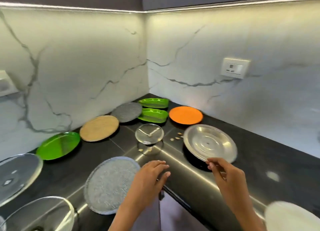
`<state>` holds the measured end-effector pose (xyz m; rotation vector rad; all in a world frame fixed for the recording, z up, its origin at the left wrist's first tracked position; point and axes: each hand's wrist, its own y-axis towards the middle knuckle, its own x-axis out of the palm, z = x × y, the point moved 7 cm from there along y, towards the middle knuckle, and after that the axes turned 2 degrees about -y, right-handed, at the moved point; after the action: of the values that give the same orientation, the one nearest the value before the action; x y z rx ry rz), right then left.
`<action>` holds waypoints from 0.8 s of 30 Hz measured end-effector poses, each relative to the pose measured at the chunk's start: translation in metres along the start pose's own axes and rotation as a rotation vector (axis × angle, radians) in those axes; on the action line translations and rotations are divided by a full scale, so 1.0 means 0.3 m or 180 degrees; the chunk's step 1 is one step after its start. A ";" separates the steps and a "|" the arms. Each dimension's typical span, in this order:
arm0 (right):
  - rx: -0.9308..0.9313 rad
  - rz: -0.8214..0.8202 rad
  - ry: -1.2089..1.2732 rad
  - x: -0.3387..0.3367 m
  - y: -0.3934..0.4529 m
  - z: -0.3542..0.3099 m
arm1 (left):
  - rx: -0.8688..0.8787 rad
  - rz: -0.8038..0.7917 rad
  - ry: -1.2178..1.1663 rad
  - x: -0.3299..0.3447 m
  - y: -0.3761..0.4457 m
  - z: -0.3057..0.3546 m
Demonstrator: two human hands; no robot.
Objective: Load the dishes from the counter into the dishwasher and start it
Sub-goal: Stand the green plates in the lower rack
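Dishes lie spread over a black corner counter (270, 154). A steel plate (209, 142) sits at the right, and my right hand (225, 172) hovers at its near rim with loosely curled fingers, holding nothing. My left hand (150, 175) hangs open above the counter's front edge, just right of a grey textured glass plate (110, 182). Behind them stands a small clear glass bowl (149, 137) with a spoon inside. No dishwasher is in view.
Along the back wall lie a green round plate (58, 145), a tan plate (99, 128), a grey plate (127, 111), two green divided trays (153, 115) and an orange plate (185, 115). Clear glass lids (17, 175) sit at the left, a white dish (290, 217) at bottom right.
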<state>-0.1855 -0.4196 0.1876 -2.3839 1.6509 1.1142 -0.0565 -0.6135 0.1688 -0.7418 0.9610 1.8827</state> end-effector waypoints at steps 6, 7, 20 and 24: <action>-0.0332 -0.0365 0.0032 0.418 0.356 -0.086 | -0.0460 0.0287 0.0233 -0.121 0.277 -0.390; -0.0341 -0.0383 0.0025 0.469 0.407 -0.090 | -0.0482 0.0317 0.0213 -0.123 0.333 -0.439; 0.0064 -0.0603 -0.0169 0.749 0.810 0.020 | -0.0494 -0.0534 0.0642 0.071 1.039 -0.968; 0.0267 -0.0494 -0.0145 0.738 0.833 0.068 | -0.0228 -0.1167 0.1045 0.181 1.112 -1.051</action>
<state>-0.3638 -0.6976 0.1349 -2.3686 1.4407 1.0439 -0.3410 -0.9640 0.0691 -1.2099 0.8859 1.5072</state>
